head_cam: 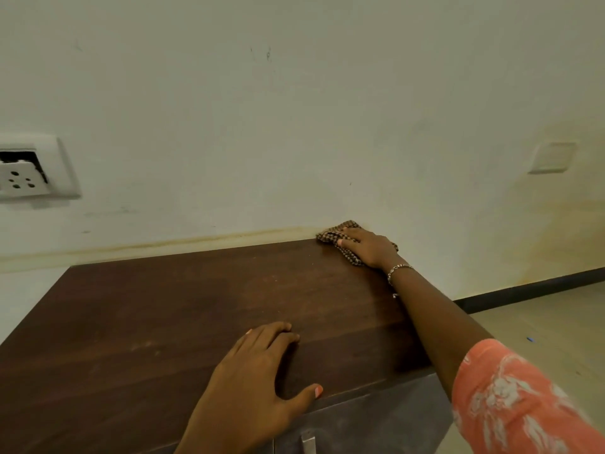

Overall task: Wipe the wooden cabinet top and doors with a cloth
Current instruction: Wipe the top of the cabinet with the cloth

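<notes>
A dark brown wooden cabinet top fills the lower left of the head view and stands against a white wall. My right hand lies flat with straight fingers on a brown checked cloth, pressing it onto the far right corner of the top, next to the wall. My left hand rests flat on the top near its front edge, fingers spread, thumb at the edge. Below that edge shows part of a grey-brown cabinet door with a metal handle.
A white wall socket plate sits on the wall at the left, and a white switch plate at the right. Light floor tiles and a dark skirting strip lie to the right of the cabinet.
</notes>
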